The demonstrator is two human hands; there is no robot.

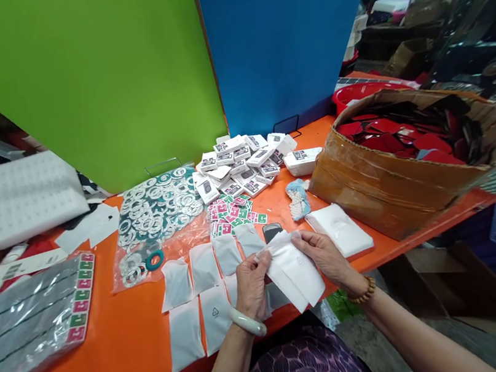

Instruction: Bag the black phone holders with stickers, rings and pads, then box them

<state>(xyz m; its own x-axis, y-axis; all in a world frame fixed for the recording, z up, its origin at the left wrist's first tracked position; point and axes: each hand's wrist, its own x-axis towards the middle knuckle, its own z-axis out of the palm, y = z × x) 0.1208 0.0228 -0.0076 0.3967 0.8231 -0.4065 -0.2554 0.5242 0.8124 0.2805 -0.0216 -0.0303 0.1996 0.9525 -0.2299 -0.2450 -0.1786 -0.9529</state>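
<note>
Near the table's front edge, my left hand (252,282) pinches the upper left edge of thin white frosted bags (300,271), at least two of them overlapping. The other top corner is gripped by my right hand (328,256), thumb and fingers closed on it. The bags hang tilted between both hands, and whether anything is inside cannot be made out. To the left lie filled frosted bags (185,332) in two rows, dark contents showing through; my left forearm and hand hide some of them. Right of my hands is a stack of white bags (339,231). A dark device (272,231) lies just beyond my fingers.
White printed boxes (239,162) are piled at the back, beside pink and green cards (233,214). Ring-shaped pieces (158,209) lie on clear plastic. At right stands a large carton (369,183) of red and black pieces; packed grey bags (30,318) lie at left.
</note>
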